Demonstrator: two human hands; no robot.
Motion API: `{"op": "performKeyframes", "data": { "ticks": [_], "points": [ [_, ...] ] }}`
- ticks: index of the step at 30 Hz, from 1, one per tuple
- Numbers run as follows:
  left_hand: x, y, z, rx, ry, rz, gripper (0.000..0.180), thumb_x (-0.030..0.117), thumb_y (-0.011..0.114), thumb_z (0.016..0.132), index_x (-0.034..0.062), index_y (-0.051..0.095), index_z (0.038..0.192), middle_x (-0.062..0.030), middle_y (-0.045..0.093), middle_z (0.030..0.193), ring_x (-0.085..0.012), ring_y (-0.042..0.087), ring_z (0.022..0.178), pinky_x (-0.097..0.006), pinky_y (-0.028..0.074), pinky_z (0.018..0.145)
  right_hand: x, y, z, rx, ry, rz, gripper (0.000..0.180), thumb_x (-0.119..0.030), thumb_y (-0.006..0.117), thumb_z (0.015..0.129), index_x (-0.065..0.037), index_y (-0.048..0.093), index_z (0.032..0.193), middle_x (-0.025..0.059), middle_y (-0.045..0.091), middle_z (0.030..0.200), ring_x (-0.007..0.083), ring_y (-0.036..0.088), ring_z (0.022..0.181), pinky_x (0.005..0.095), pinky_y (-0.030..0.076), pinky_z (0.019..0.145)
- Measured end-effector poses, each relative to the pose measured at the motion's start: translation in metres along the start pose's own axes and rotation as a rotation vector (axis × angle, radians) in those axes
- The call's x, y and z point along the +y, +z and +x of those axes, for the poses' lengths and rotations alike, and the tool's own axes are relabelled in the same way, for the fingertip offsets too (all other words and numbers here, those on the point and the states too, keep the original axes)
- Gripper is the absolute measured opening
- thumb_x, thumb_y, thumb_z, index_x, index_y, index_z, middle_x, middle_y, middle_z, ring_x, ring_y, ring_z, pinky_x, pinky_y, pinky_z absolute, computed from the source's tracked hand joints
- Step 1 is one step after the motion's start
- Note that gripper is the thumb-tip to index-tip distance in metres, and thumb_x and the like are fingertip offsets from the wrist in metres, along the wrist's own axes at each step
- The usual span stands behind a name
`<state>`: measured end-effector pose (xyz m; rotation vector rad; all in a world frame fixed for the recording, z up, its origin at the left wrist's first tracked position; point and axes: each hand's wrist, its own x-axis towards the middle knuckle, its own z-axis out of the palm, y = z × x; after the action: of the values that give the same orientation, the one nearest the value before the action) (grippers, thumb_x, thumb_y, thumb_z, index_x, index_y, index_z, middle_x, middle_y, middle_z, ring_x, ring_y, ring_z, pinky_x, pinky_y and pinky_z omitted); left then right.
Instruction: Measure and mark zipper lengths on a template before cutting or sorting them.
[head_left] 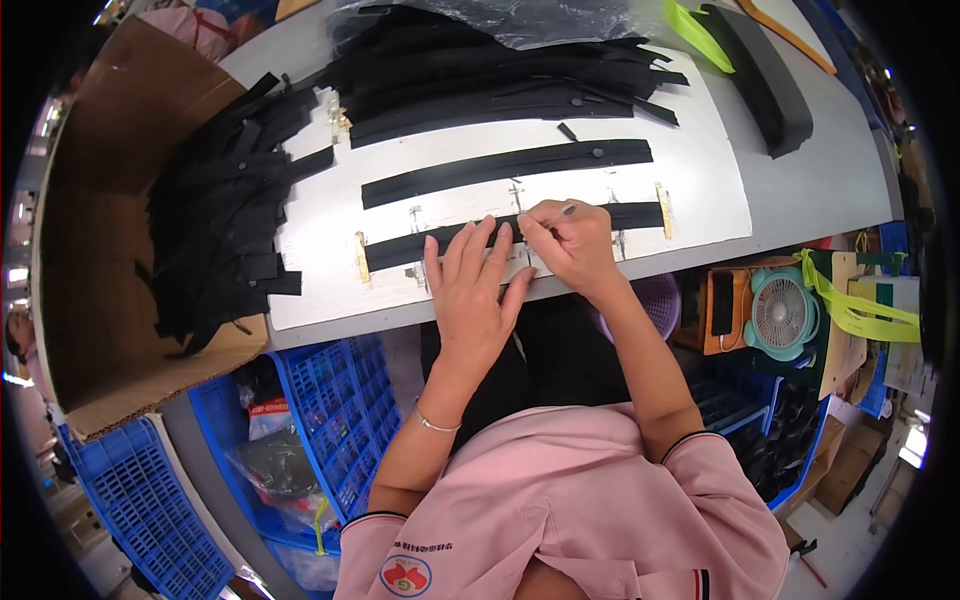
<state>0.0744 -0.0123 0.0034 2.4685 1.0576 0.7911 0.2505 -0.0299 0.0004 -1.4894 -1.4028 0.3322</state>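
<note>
Black strip marked at the counter's near edge

Black strip (515, 238) lies on the white board (700, 190) along the near edge. Left hand (475, 285), grip flat and wide, pins it; keep pressing. Right hand (570, 240), grip pinching a pen (562, 212), should mark squarely on the board's guide ticks.

L hand (473, 283) flat, fingers spread, palm down; R hand (567, 243) curled in pinch grip; both forearms extended fwd.

One head-worn fisheye view looks steeply down from close above; the white board (640, 190) lies far, the pink shirt (570, 500) near. Edges bend toward the rim.
</note>
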Motion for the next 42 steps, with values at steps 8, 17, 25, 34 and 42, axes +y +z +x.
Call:
{"op": "performKeyframes", "data": {
  "ticks": [8, 17, 25, 34, 42],
  "points": [
    [-0.001, 0.001, -0.001, 0.007, 0.009, 0.049, 0.05, 0.027, 0.079, 0.089, 0.0071, 0.069, 0.133, -0.0109, 0.061, 0.141, -0.0312, 0.054, 0.133, -0.058, 0.024, 0.122, -0.007, -0.041, -0.015, 0.118, 0.187, 0.296, 0.016, -0.004, 0.065, 0.092, 0.003, 0.073, 0.081, 0.0077, 0.072, 0.075, 0.0105, 0.062, 0.065, 0.0261, 0.047, 0.06],
    [0.003, -0.002, 0.001, -0.03, -0.007, 0.035, 0.049, 0.02, 0.078, 0.09, 0.0074, 0.067, 0.136, -0.0117, 0.06, 0.143, -0.0317, 0.051, 0.136, -0.056, 0.023, 0.123, 0.032, -0.096, -0.013, 0.215, 0.417, 0.145, 0.019, -0.012, 0.065, 0.1, 0.003, 0.073, 0.092, 0.0011, 0.068, 0.075, 0.0053, 0.055, 0.067, 0.0226, 0.045, 0.062],
    [0.049, 0.031, 0.038, 0.015, 0.085, -0.17, 0.033, 0.014, 0.078, 0.089, 0.0065, 0.073, 0.121, -0.0105, 0.067, 0.131, -0.0314, 0.058, 0.126, -0.053, 0.032, 0.119, 0.046, -0.09, -0.018, 0.204, 0.329, 0.164, 0.018, -0.013, 0.067, 0.099, 0.002, 0.073, 0.091, 0.003, 0.07, 0.075, 0.0061, 0.057, 0.063, 0.0244, 0.045, 0.06],
    [0.062, 0.073, 0.064, 0.094, 0.136, -0.244, 0.012, 0.004, 0.078, 0.084, 0.0047, 0.075, 0.096, -0.0061, 0.072, 0.108, -0.0279, 0.063, 0.103, -0.04, 0.045, 0.095, 0.042, -0.091, -0.017, 0.124, 0.216, -0.004, 0.017, -0.009, 0.067, 0.099, 0.006, 0.071, 0.091, 0.0063, 0.071, 0.081, 0.0085, 0.057, 0.066, 0.0254, 0.045, 0.059],
    [0.063, 0.074, 0.063, 0.107, 0.13, -0.217, 0.015, 0.005, 0.08, 0.082, 0.0063, 0.075, 0.096, -0.005, 0.072, 0.109, -0.0273, 0.063, 0.104, -0.039, 0.044, 0.096, 0.039, -0.091, -0.019, 0.142, 0.218, -0.006, 0.018, -0.008, 0.067, 0.097, 0.006, 0.071, 0.087, 0.0066, 0.071, 0.078, 0.0107, 0.06, 0.064, 0.0268, 0.046, 0.058]
  ]
}}
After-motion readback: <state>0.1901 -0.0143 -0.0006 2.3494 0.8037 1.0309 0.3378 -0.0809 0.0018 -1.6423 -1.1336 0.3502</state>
